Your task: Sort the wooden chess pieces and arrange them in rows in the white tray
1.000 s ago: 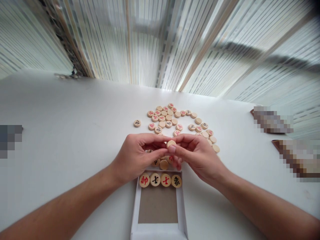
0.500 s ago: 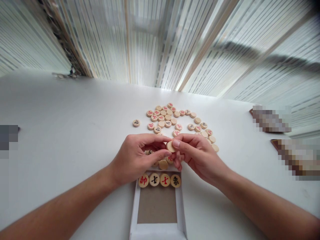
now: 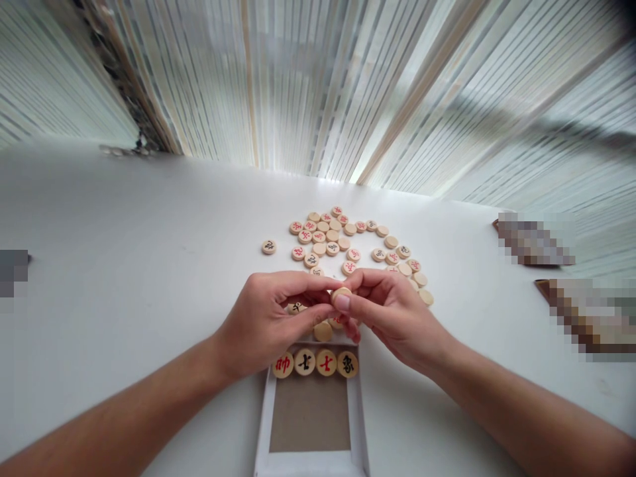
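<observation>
My left hand (image 3: 271,321) and my right hand (image 3: 397,315) meet above a white open box (image 3: 263,427). Between their thumbs and fingers is a pale wooden Chinese chess piece (image 3: 340,292), pinched from both sides. Its visible face looks blank, partly covered by my right thumb. At the box's far end lies a row of pieces: a red-marked one (image 3: 283,364), a black-marked one (image 3: 305,362), another red one (image 3: 326,362) and another black one (image 3: 348,364). Just beyond them, a blank-faced piece (image 3: 322,331) and others are partly hidden under my hands.
Several loose chess pieces (image 3: 332,235) spread over the white table (image 3: 149,265) beyond my hands, some face up, some blank side up. One piece (image 3: 269,247) lies apart on the left. Two blurred-out flat objects stand at the right; striped curtains (image 3: 298,86) hang behind.
The held piece has tilted between my fingers, and my right thumb has slid lower over its face. The view has shifted slightly; the other pieces stay in place.
</observation>
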Action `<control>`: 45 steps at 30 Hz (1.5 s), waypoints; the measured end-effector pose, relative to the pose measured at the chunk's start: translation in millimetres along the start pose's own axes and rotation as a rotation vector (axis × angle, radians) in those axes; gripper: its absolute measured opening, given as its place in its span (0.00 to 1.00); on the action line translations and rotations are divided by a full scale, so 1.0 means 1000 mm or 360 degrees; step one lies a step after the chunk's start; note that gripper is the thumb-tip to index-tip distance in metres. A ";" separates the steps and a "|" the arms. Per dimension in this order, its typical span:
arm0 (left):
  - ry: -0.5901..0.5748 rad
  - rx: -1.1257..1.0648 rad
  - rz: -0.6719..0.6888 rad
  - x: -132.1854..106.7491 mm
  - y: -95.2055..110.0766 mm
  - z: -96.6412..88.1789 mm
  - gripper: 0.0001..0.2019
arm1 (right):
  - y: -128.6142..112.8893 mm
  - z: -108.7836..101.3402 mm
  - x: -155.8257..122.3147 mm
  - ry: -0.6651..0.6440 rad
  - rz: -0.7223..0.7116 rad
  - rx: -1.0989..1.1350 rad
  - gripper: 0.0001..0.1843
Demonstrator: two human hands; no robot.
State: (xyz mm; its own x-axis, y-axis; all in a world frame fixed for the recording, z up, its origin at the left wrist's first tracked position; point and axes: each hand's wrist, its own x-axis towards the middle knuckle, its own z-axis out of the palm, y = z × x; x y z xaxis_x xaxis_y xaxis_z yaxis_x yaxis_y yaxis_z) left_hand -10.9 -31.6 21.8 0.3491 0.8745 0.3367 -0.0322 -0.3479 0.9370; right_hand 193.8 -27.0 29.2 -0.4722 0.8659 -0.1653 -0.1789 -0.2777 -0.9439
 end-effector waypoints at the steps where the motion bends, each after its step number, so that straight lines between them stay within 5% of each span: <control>1: -0.0001 0.0000 0.0002 0.000 0.000 0.000 0.15 | 0.000 0.000 0.000 -0.0003 -0.0008 -0.0010 0.12; 9: -0.0004 -0.0072 -0.0047 0.001 -0.002 -0.001 0.15 | -0.004 0.000 0.000 -0.0030 -0.0079 -0.0064 0.09; 16: 0.0170 -0.0055 -0.0040 0.003 -0.001 -0.001 0.09 | -0.008 0.004 -0.003 0.0083 -0.0393 -0.0348 0.07; 20: 0.0269 0.0150 0.0136 0.003 -0.004 -0.003 0.07 | -0.009 0.001 -0.002 0.0124 -0.0428 -0.0457 0.09; 25: 0.0173 0.0408 0.0490 0.003 -0.005 -0.007 0.06 | -0.011 -0.004 -0.001 0.0139 -0.0306 -0.0410 0.15; 31: 0.0082 0.0519 0.0591 0.002 -0.005 -0.010 0.07 | -0.014 -0.009 -0.002 0.0060 -0.0152 -0.0379 0.19; 45: 0.0318 0.0125 -0.0024 0.006 -0.005 -0.015 0.07 | -0.024 0.003 -0.016 0.0075 -0.0471 -0.0953 0.14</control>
State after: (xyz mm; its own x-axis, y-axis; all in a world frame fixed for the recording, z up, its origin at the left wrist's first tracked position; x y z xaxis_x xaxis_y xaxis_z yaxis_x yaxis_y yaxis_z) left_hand -22.2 -19.5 20.9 0.1563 0.9266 0.3420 0.0472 -0.3529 0.9345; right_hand 203.0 -35.5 55.6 -0.4363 0.8910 0.1257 0.2211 0.2416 -0.9449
